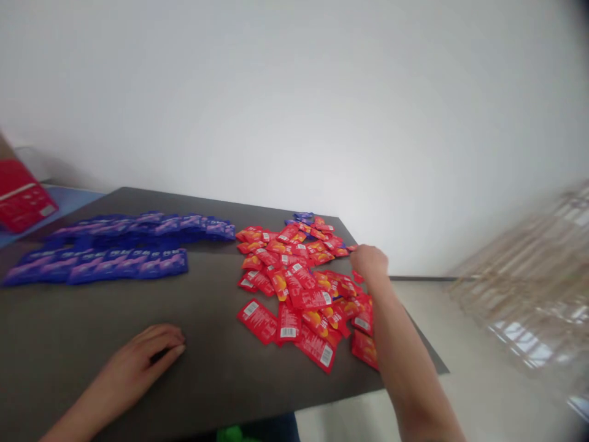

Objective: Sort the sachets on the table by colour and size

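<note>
Red cardboard box [21,196] at far left edge, on a pale blue surface [69,199] beyond the desk. Dark grey matte desk [92,344] set against a plain white wall [294,92]. Blue-purple foil sachets [119,245] laid in two overlapping rows at left rear. Left hand [138,359] rests palm down on bare desk, fingers loosely curled, holding nothing. Loose pile of red foil sachets [299,288] right of centre. Right hand [369,264] reaches over the pile's far right edge; fingers bunched, grip cannot be determined. Pale floor [460,344] and a blurred light wooden slatted frame [529,288] at right.
</note>
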`<state>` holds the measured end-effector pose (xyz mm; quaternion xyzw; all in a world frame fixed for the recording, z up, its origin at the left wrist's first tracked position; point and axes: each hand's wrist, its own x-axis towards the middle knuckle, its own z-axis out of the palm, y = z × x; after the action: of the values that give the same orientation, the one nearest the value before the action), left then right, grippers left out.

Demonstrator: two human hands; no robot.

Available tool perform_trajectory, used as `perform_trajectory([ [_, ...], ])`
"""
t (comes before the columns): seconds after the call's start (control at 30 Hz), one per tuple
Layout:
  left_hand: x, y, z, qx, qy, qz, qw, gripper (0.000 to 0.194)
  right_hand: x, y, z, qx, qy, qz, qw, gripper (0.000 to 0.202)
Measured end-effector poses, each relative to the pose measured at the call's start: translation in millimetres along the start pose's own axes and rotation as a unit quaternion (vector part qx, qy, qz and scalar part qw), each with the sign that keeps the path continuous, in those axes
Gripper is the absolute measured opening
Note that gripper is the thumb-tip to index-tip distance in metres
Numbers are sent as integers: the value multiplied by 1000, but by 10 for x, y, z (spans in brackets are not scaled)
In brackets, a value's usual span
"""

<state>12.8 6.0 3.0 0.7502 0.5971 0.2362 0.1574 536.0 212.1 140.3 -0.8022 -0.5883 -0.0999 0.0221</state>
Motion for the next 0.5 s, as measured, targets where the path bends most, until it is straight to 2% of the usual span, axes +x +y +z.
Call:
perform_trajectory([
  [0.07,13,141,-51,-14,-12,-2,1000,42,-131,-127,-257,13,21,-42,999,36],
  [0.1,16,182,-62,-20,-16,-4,1000,41,-228,-274,-362,27,26,-85,996,37],
  [0.2,2,233,-65,-35,-17,-8,999,37,-653,-1027,-509,95,15,-245,965,37],
  [0.27,-17,251,-63,-44,-18,-4,999,34,-953,-1686,-447,138,-10,-335,932,36],
  [0.37,-43,273,-68,-55,-23,6,998,30,-1254,-2623,-187,172,-17,-393,903,35],
  [0.43,-55,283,-70,-59,-24,10,998,28,-1357,-3092,13,187,-14,-398,898,37],
  [0.5,-65,289,-67,-62,-25,13,998,26,-1428,-3405,179,187,-21,-407,894,38],
])
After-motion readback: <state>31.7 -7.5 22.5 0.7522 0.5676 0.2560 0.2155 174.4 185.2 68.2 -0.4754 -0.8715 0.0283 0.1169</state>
